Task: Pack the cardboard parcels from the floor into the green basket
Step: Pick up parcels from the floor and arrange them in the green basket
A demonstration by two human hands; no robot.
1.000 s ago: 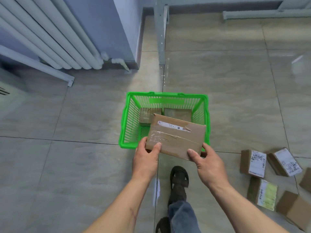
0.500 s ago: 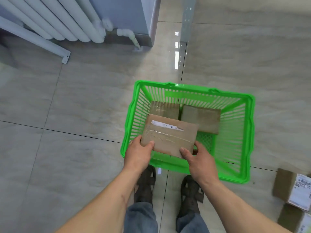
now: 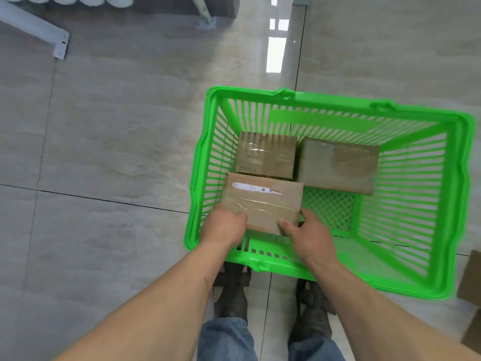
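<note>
A green basket (image 3: 463, 194) stands on the tiled floor right in front of my feet. Inside it, at the far side, lie a taped cardboard parcel (image 3: 265, 155) and a second parcel (image 3: 338, 165) to its right. I hold a third flat parcel (image 3: 263, 201) with a white label strip low inside the basket's near left corner. My left hand (image 3: 223, 226) grips its near left corner and my right hand (image 3: 307, 233) grips its near right corner. Whether the parcel rests on the basket's bottom I cannot tell.
Brown parcels (image 3: 471, 280) show at the right edge on the floor. A white metal bracket (image 3: 39, 35) and a radiator foot (image 3: 205, 16) lie at the top left. My two shoes (image 3: 234, 293) stand just behind the basket.
I have stepped closer and leaned over the basket. Both hands have lowered the labelled parcel from above the near rim down into the basket's near left corner.
</note>
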